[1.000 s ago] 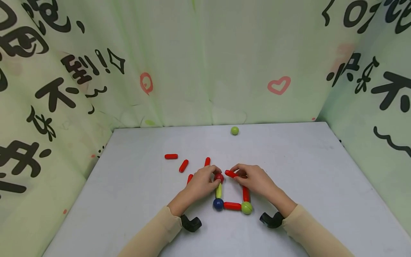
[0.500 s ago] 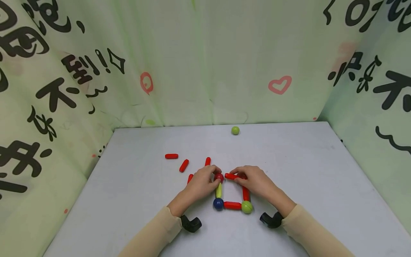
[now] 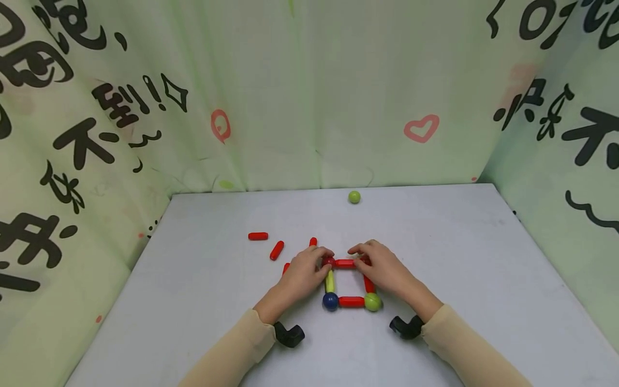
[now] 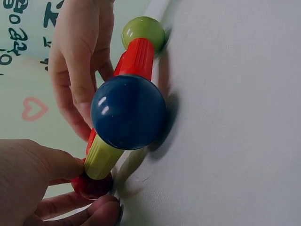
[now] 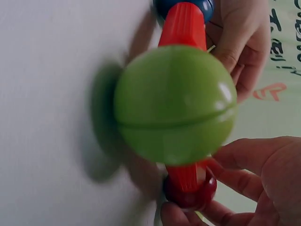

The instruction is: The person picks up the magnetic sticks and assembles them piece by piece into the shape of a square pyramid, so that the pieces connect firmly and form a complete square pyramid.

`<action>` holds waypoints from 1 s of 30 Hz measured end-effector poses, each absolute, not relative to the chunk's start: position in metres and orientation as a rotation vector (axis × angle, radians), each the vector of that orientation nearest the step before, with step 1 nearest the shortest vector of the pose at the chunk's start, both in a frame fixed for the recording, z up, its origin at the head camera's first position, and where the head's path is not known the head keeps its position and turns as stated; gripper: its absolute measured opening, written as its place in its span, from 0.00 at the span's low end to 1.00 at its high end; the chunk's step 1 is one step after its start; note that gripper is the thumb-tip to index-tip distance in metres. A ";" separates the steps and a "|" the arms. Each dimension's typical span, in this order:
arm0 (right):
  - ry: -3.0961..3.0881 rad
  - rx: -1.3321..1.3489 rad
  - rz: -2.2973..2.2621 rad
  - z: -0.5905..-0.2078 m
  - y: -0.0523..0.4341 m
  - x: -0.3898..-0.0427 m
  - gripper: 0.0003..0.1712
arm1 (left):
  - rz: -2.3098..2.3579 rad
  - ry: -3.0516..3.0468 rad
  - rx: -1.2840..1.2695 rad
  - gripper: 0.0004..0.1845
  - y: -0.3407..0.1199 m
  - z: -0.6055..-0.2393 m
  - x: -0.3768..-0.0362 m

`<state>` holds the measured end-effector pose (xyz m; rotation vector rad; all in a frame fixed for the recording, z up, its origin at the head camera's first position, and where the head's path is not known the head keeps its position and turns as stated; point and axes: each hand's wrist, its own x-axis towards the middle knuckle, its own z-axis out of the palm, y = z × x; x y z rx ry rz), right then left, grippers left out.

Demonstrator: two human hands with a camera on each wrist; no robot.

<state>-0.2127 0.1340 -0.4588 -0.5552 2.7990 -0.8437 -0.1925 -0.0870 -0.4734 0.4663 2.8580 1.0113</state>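
Red and yellow rods join coloured balls into a four-sided frame lying on the table. Blue ball (image 3: 331, 301) and green ball (image 3: 373, 301) make the near corners, with a red rod (image 3: 351, 302) between them. At the far left corner, my left hand (image 3: 302, 271) pinches a red ball (image 4: 92, 185) on the end of a yellow rod (image 3: 330, 280). My right hand (image 3: 384, 269) grips a second red ball (image 5: 190, 192) at the far right corner, mostly hidden by fingers in the head view. The far red rod (image 3: 344, 264) meets the left red ball; another red rod (image 3: 369, 285) forms the right side.
Loose red rods lie left of the frame: one far left (image 3: 258, 236), one slanted rod (image 3: 277, 250), and two partly covered by the left hand. A green ball (image 3: 354, 196) sits near the table's back edge. Printed curtains enclose the back and sides.
The far red rod, tilted and apart from the left red ball earlier, has swung level and now touches it. The near side of the frame has shifted slightly away from me.
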 end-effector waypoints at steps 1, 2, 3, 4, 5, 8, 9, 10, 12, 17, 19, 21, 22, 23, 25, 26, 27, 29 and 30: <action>2.802 -0.524 -0.855 -0.459 0.136 -0.213 0.16 | 1.012 2.859 0.467 0.14 -0.087 -0.474 -0.193; 2.802 -0.495 -0.866 -0.458 0.138 -0.213 0.17 | 1.011 2.859 0.467 0.14 -0.087 -0.474 -0.193; 2.802 -0.468 -0.871 -0.457 0.141 -0.212 0.18 | 1.011 2.858 0.471 0.14 -0.087 -0.474 -0.193; 2.798 -0.437 -0.876 -0.456 0.144 -0.212 0.19 | 1.011 2.857 0.471 0.15 -0.088 -0.474 -0.194; 2.792 -0.405 -0.878 -0.455 0.147 -0.211 0.20 | 1.012 2.857 0.471 0.14 -0.088 -0.474 -0.194; 2.751 -0.309 -0.878 -0.453 0.155 -0.208 0.26 | 1.012 2.867 0.446 0.14 -0.090 -0.472 -0.197; 2.734 -0.287 -0.875 -0.452 0.158 -0.207 0.29 | 1.016 2.876 0.435 0.13 -0.091 -0.470 -0.198; 2.708 -0.266 -0.876 -0.452 0.160 -0.205 0.31 | 1.010 2.891 0.421 0.12 -0.092 -0.469 -0.199; 2.640 -0.240 -0.900 -0.453 0.162 -0.202 0.35 | 0.983 2.929 0.390 0.11 -0.095 -0.466 -0.204; 2.470 -0.241 -1.056 -0.458 0.163 -0.198 0.40 | 0.881 3.011 0.330 0.11 -0.102 -0.460 -0.220; 2.446 -0.246 -1.101 -0.460 0.162 -0.197 0.41 | 0.847 3.010 0.294 0.12 -0.105 -0.459 -0.227; 2.440 -0.247 -1.122 -0.461 0.161 -0.197 0.40 | 0.805 2.995 0.250 0.14 -0.108 -0.460 -0.232; 2.441 -0.245 -1.125 -0.461 0.161 -0.196 0.39 | 0.795 2.980 0.228 0.16 -0.109 -0.461 -0.233; 2.441 -0.245 -1.127 -0.461 0.161 -0.196 0.38 | 0.788 2.964 0.214 0.17 -0.109 -0.461 -0.235; 2.446 -0.243 -1.126 -0.462 0.160 -0.196 0.36 | 0.783 2.935 0.209 0.20 -0.111 -0.463 -0.236; 2.447 -0.241 -1.127 -0.462 0.159 -0.196 0.35 | 0.792 2.921 0.223 0.21 -0.111 -0.464 -0.237; 2.451 -0.239 -1.127 -0.462 0.159 -0.197 0.35 | 0.805 2.908 0.241 0.22 -0.111 -0.465 -0.237; 2.460 -0.231 -1.123 -0.462 0.159 -0.197 0.34 | 0.828 2.879 0.277 0.24 -0.111 -0.466 -0.237; 2.465 -0.227 -1.119 -0.462 0.158 -0.197 0.34 | 0.840 2.865 0.291 0.24 -0.111 -0.467 -0.236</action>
